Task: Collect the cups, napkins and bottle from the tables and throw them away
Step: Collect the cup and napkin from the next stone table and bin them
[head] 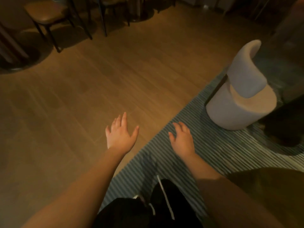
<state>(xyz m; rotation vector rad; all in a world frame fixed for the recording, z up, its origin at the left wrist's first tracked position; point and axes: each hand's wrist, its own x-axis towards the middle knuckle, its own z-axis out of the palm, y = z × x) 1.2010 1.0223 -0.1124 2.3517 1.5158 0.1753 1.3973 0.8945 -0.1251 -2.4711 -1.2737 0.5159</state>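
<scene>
Both of my hands are stretched out in front of me, palms down, holding nothing. My left hand (120, 133) hovers over the wooden floor with its fingers spread. My right hand (181, 138) hovers over the striped rug, fingers loosely apart. No cup, napkin or bottle shows in this view.
A wooden floor (82, 96) fills the left and middle. A blue-and-white striped rug (213, 153) lies at the right, with a white rounded armchair (240, 89) on it beside a dark glass table (283, 51). Brown-seated chairs (46, 12) and round table bases stand at the back left.
</scene>
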